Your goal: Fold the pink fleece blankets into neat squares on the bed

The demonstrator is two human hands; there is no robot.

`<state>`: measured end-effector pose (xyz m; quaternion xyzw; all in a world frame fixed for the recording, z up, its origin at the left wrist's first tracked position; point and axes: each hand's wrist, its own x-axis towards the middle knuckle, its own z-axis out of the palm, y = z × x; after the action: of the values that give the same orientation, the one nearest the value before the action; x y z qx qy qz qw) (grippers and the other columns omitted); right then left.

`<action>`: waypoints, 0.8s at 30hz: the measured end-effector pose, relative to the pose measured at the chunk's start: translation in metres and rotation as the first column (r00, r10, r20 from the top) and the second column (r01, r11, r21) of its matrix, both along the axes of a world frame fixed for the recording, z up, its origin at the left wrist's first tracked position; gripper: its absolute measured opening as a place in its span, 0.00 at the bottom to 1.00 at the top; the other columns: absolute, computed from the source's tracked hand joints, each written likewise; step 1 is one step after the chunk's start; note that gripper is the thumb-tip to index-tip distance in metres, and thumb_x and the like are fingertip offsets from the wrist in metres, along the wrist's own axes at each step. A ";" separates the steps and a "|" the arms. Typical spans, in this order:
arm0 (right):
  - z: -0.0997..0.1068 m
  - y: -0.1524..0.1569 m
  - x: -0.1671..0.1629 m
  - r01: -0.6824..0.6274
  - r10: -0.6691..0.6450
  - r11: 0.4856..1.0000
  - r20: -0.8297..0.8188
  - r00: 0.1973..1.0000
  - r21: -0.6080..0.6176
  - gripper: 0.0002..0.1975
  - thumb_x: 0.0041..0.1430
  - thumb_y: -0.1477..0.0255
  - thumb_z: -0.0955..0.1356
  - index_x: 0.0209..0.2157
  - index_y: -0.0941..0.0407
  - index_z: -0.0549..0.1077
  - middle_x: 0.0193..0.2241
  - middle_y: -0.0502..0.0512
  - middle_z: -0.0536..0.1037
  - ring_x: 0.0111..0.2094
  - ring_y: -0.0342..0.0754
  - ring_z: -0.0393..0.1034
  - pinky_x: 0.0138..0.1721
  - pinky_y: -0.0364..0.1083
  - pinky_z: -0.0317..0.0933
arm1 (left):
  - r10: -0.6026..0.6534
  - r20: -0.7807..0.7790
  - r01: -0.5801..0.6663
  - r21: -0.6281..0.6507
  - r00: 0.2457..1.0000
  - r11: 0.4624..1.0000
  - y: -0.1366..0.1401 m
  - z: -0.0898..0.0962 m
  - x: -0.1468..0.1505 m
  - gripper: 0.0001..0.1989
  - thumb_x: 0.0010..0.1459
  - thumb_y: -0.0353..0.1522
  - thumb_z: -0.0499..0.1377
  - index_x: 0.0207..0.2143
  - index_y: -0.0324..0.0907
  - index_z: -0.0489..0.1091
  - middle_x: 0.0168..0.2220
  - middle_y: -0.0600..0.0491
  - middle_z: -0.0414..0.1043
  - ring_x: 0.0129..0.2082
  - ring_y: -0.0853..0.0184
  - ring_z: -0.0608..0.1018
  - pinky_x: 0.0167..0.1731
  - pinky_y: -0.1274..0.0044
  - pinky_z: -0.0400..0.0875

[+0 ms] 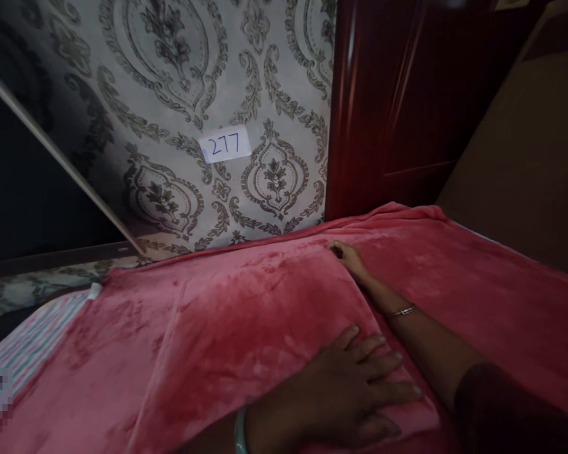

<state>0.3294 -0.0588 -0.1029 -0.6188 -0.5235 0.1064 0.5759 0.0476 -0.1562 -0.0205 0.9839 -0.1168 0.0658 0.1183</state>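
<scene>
A folded piece of pink-red plush cloth [246, 315] lies on a bed cover of the same plush [473, 296]. My left hand [345, 384], with a pale bangle at the wrist, rests flat near its close right corner, fingers spread. Up at the far right corner of the folded cloth is my right hand [349, 257], a silver bracelet on its wrist. Its fingers are curled in and closed on the cloth's edge; the fingertips are partly hidden. A straight fold line runs down the cloth's left side.
Behind the bed stands a patterned wall [227, 82] with a white label [226, 144] reading 277. Dark red wood panelling [383, 113] is to its right, a brown panel [525, 145] beyond. At left are a dark screen-like panel [23, 176] and striped fabric [42, 334].
</scene>
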 end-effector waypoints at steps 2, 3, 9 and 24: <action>-0.002 0.002 0.002 0.021 -0.021 1.000 0.006 1.000 -0.008 0.08 0.46 0.64 0.67 0.28 0.52 0.71 0.24 0.49 0.75 0.28 0.48 0.67 0.31 0.45 0.59 | 0.005 0.006 -0.005 0.002 1.000 1.000 0.000 -0.001 0.000 0.26 0.71 0.45 0.48 0.68 0.49 0.60 0.71 0.52 0.57 0.72 0.59 0.56 0.71 0.59 0.45; -0.002 0.002 0.004 0.041 -0.040 0.999 0.011 0.999 -0.011 0.08 0.46 0.64 0.67 0.27 0.52 0.71 0.24 0.49 0.75 0.27 0.48 0.67 0.30 0.45 0.58 | 0.007 0.008 -0.007 0.004 1.000 1.000 0.000 -0.001 -0.001 0.26 0.71 0.45 0.48 0.68 0.49 0.60 0.71 0.52 0.57 0.72 0.59 0.56 0.71 0.59 0.45; -0.005 0.007 0.011 0.117 -0.115 0.992 0.039 0.993 -0.044 0.06 0.47 0.64 0.68 0.25 0.52 0.72 0.21 0.49 0.74 0.25 0.48 0.65 0.28 0.44 0.55 | -0.009 -0.011 0.009 0.003 1.000 1.000 0.000 -0.005 -0.001 0.25 0.73 0.44 0.44 0.68 0.52 0.60 0.72 0.60 0.55 0.74 0.60 0.49 0.72 0.55 0.42; -0.010 0.007 0.010 0.031 -0.032 0.999 -0.013 0.999 -0.034 0.08 0.48 0.68 0.68 0.31 0.53 0.77 0.31 0.54 0.82 0.33 0.53 0.76 0.37 0.49 0.69 | -0.015 0.039 0.008 0.172 0.999 0.985 -0.008 -0.003 -0.004 0.24 0.73 0.43 0.44 0.67 0.52 0.62 0.72 0.59 0.55 0.72 0.64 0.57 0.72 0.58 0.44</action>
<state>0.3398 -0.0521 -0.1128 -0.6359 -0.5077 0.1104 0.5706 0.0441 -0.1643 -0.0232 0.9882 -0.1302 0.0746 0.0309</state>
